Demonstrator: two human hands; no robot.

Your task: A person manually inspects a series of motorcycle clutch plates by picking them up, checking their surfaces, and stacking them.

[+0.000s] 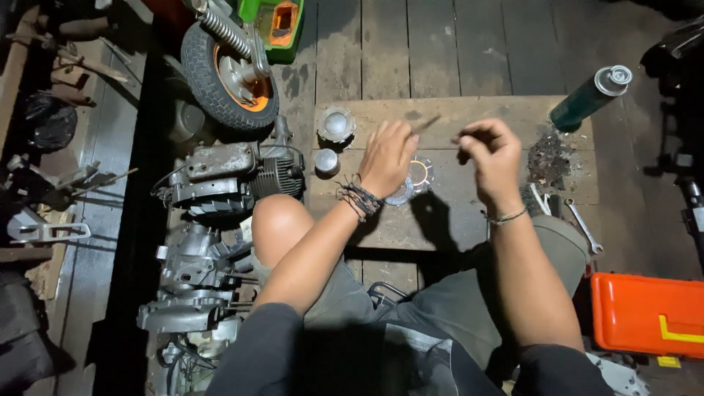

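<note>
My left hand (387, 155) is raised over a wooden board (469, 117), fingers closed around a thin dark stick-like tool (427, 123) that points up and right. My right hand (491, 150) hovers beside it with fingertips pinched together; whether anything small is between them is unclear. Below and between the hands a round metal engine part with a yellowish ring (416, 178) lies on the board, partly hidden by my left wrist. A shiny round metal cup (336, 125) and a smaller metal cylinder (326, 160) stand on the board to the left.
A green spray can (590, 97) lies at the board's right end beside a pile of dark debris (550, 158). Wrenches (584, 227) rest by my right knee, near an orange case (645, 312). Engine blocks (227, 176) and a small wheel (229, 70) sit at the left.
</note>
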